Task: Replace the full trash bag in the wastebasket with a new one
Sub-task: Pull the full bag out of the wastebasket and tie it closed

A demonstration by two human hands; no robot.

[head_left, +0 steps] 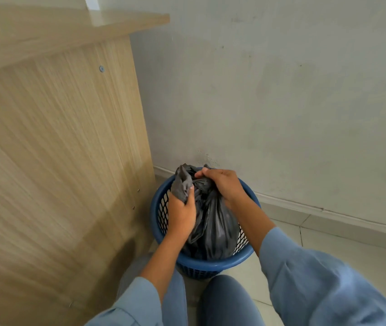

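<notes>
Trash bag: the trash bag (213, 227) is dark grey, thin and wrinkled, its top gathered into two twisted ends.
Place: it sits inside the blue wastebasket (210, 263) with mesh walls, on the tiled floor (328, 236).
Left hand: the left hand (181, 214) has its fingers clenched around the left end of the bag.
Right hand: the right hand (222, 184) grips the far end, fingers curled closed on it.
Surroundings: a wooden desk (57, 137) stands just left; a grey wall (281, 90) is behind.

Soft, even daylight is cast over the scene, with glare seen on the desk top (107, 17). Motion blur is shown on the desk panel (57, 149), and edges are bent by wide-angle distortion.
</notes>
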